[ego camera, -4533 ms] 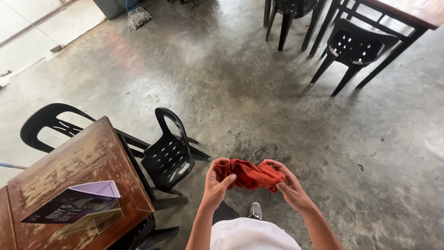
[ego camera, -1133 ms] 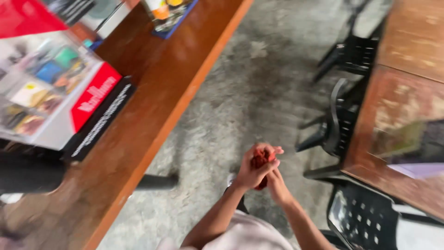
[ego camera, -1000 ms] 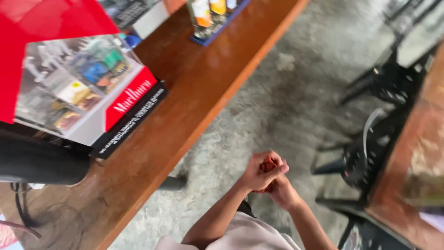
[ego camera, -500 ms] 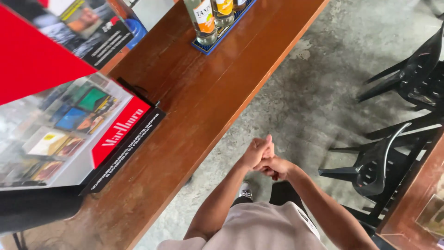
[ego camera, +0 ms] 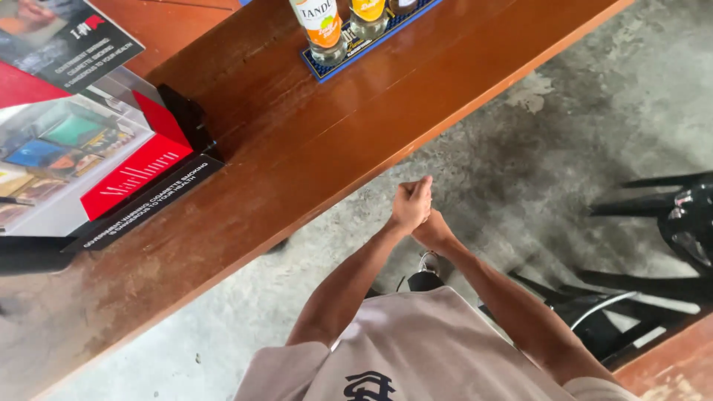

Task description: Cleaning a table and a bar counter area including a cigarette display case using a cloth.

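Hands pressed together just off the counter's front edge.

At far left a display case (ego camera: 67, 156) sits on the counter (ego camera: 312, 148), a long varnished wooden top whose long axis runs from lower left to upper right, front edge facing the person. It looks heavy, stiff and smooth, perhaps slick, and that front edge is the only place to grip it. Bottles (ego camera: 319, 26) stand on a blue mat (ego camera: 371, 41) at its far side. Over the concrete floor (ego camera: 520, 134), near the edge but not touching it, the left hand (ego camera: 411, 204) is curled into a fist, and the right hand (ego camera: 434, 232) cups it from below. I cannot tell how far the right closes, or whether anything lies between them. A black chair (ego camera: 668, 245) stands at right.
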